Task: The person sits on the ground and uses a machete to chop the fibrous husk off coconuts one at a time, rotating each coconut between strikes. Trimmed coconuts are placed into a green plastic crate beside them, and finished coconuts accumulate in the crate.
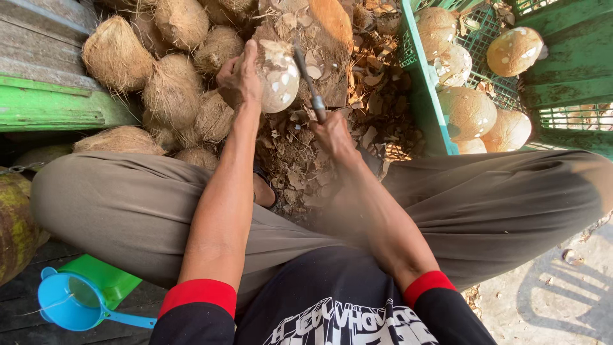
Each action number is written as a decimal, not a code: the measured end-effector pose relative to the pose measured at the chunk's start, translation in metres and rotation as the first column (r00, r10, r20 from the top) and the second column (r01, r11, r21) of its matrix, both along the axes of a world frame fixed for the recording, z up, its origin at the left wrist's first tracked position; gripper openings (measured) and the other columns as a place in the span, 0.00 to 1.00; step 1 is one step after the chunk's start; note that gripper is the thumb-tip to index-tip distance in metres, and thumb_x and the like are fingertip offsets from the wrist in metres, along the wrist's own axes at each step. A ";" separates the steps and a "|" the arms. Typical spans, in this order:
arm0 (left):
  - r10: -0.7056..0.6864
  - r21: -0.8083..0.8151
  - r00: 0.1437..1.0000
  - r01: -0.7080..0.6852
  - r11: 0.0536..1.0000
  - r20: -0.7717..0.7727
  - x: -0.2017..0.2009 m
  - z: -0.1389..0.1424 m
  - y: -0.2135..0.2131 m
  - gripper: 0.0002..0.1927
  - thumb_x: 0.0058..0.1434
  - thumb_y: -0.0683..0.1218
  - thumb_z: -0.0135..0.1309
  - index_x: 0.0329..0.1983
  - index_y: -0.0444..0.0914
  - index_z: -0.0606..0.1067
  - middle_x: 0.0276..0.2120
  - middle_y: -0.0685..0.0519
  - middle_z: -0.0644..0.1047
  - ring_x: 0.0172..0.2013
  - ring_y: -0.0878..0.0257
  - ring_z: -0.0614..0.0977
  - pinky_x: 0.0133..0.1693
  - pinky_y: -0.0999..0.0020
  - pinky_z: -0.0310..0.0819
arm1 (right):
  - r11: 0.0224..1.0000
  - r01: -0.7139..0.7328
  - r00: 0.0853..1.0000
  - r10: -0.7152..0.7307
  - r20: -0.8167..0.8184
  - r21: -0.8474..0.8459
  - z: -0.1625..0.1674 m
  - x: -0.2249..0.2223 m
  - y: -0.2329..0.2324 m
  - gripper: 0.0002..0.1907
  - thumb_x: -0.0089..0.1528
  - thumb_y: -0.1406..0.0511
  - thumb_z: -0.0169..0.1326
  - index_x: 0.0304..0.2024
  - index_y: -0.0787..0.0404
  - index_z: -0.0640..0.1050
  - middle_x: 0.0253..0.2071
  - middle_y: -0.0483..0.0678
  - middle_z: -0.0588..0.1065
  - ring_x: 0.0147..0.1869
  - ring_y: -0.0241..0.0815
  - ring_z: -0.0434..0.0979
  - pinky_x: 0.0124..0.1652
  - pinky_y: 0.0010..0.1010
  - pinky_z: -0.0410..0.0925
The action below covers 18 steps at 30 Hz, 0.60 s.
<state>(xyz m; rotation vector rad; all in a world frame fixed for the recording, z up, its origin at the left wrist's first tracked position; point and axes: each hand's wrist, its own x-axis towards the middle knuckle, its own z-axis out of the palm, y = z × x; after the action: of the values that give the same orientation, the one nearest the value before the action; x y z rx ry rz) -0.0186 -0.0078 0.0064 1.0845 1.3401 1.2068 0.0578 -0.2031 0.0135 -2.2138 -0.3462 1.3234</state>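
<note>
Two hands: left (239, 80) steadies coconut (279, 76), right (332, 133) grips blade (308, 80).

Husked coconuts (172, 89) crowd the left side — no way through there. Green crate (424, 96) walls off the right. Between them, only a narrow lane over shell scraps (300, 166), hemmed below by the bent knees (128, 204).

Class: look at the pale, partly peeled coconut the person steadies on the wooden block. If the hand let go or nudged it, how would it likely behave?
The coconut looks round, so it would probably roll off the block once the left hand lets go. Its shell looks hard and rigid. Scraped patches seem smooth, perhaps slippery.
</note>
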 end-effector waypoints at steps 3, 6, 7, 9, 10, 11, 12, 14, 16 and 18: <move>-0.148 -0.263 0.933 0.061 0.963 -0.329 -0.008 0.012 0.000 0.34 0.59 0.68 0.65 0.27 0.34 0.68 0.27 0.49 0.71 0.30 0.58 0.73 0.45 0.53 0.76 | 0.968 -0.113 0.991 0.094 0.093 0.223 -0.005 -0.005 -0.002 0.14 0.64 0.57 0.55 0.47 0.57 0.76 0.23 0.46 0.74 0.19 0.34 0.69 0.20 0.29 0.70; -0.035 -0.275 0.981 -0.019 0.961 -0.190 -0.004 0.003 0.001 0.27 0.46 0.65 0.64 0.42 0.44 0.76 0.38 0.55 0.78 0.37 0.64 0.81 0.46 0.57 0.78 | 0.909 0.009 1.000 -0.003 -0.016 0.416 0.001 -0.007 -0.005 0.13 0.65 0.56 0.57 0.42 0.59 0.79 0.25 0.40 0.75 0.22 0.30 0.72 0.23 0.23 0.72; 0.004 -0.077 0.996 -0.011 0.997 -0.091 0.000 -0.004 0.002 0.30 0.48 0.64 0.65 0.46 0.41 0.74 0.43 0.52 0.75 0.42 0.61 0.79 0.49 0.54 0.78 | 0.927 0.057 0.998 -0.044 -0.044 0.370 0.006 -0.004 -0.004 0.13 0.65 0.56 0.58 0.40 0.60 0.77 0.24 0.41 0.73 0.20 0.31 0.69 0.20 0.25 0.68; 0.027 0.271 0.994 -0.055 0.961 0.104 0.010 -0.023 0.002 0.36 0.51 0.62 0.68 0.52 0.36 0.70 0.53 0.45 0.69 0.53 0.56 0.74 0.54 0.47 0.78 | 0.964 0.148 0.986 -0.125 -0.112 0.223 0.016 0.002 -0.004 0.16 0.65 0.56 0.59 0.34 0.62 0.74 0.21 0.43 0.68 0.17 0.33 0.61 0.15 0.30 0.61; 0.014 0.293 0.995 0.015 0.956 -0.098 0.015 -0.033 0.002 0.34 0.55 0.60 0.68 0.55 0.37 0.71 0.57 0.46 0.69 0.58 0.54 0.72 0.58 0.44 0.70 | 0.928 0.153 0.988 -0.135 -0.076 0.340 0.020 0.005 -0.004 0.15 0.64 0.56 0.59 0.33 0.61 0.75 0.21 0.42 0.69 0.16 0.32 0.62 0.15 0.30 0.61; 0.006 0.303 0.955 0.088 0.949 -0.297 0.018 -0.041 0.002 0.31 0.59 0.58 0.68 0.58 0.38 0.71 0.60 0.47 0.68 0.62 0.53 0.69 0.61 0.41 0.63 | 0.877 0.151 0.988 -0.148 -0.043 0.456 0.023 0.007 -0.004 0.14 0.64 0.56 0.58 0.32 0.59 0.76 0.21 0.41 0.70 0.16 0.30 0.63 0.15 0.29 0.62; -0.001 0.288 0.872 0.163 0.944 -0.489 0.020 -0.044 0.000 0.29 0.63 0.56 0.67 0.61 0.39 0.72 0.63 0.47 0.67 0.67 0.52 0.66 0.65 0.38 0.55 | 0.816 0.147 0.986 -0.165 -0.019 0.558 0.024 0.008 -0.005 0.13 0.64 0.56 0.58 0.31 0.58 0.76 0.21 0.40 0.71 0.16 0.29 0.63 0.15 0.28 0.62; -0.004 0.228 0.977 0.054 0.972 -0.214 0.018 -0.046 -0.002 0.34 0.57 0.59 0.68 0.59 0.37 0.70 0.61 0.44 0.64 0.62 0.52 0.68 0.62 0.43 0.64 | 0.782 0.152 0.979 -0.202 0.015 0.605 0.022 0.006 -0.005 0.19 0.68 0.57 0.58 0.28 0.60 0.72 0.20 0.43 0.67 0.17 0.31 0.60 0.17 0.29 0.58; -0.022 0.222 1.000 0.021 0.975 -0.002 0.013 -0.045 -0.003 0.37 0.54 0.61 0.68 0.57 0.37 0.67 0.59 0.43 0.63 0.59 0.53 0.69 0.61 0.46 0.69 | 0.804 0.260 0.963 -0.254 -0.086 0.535 0.016 0.001 -0.004 0.16 0.67 0.60 0.58 0.29 0.61 0.72 0.20 0.43 0.67 0.17 0.31 0.59 0.17 0.29 0.56; -0.071 0.267 0.993 0.042 0.963 0.099 0.006 -0.033 -0.003 0.36 0.56 0.63 0.66 0.56 0.38 0.65 0.58 0.43 0.63 0.59 0.53 0.71 0.62 0.47 0.70 | 0.860 0.435 0.882 -0.348 -0.317 0.266 0.010 -0.005 -0.001 0.05 0.61 0.64 0.57 0.32 0.59 0.77 0.21 0.42 0.71 0.17 0.31 0.62 0.17 0.28 0.57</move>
<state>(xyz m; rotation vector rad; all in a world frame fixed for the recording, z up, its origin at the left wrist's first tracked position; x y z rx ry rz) -0.0122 -0.0108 -0.0267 1.2168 1.0790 1.4096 0.0525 -0.2039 0.0234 -1.6903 -0.0045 1.2021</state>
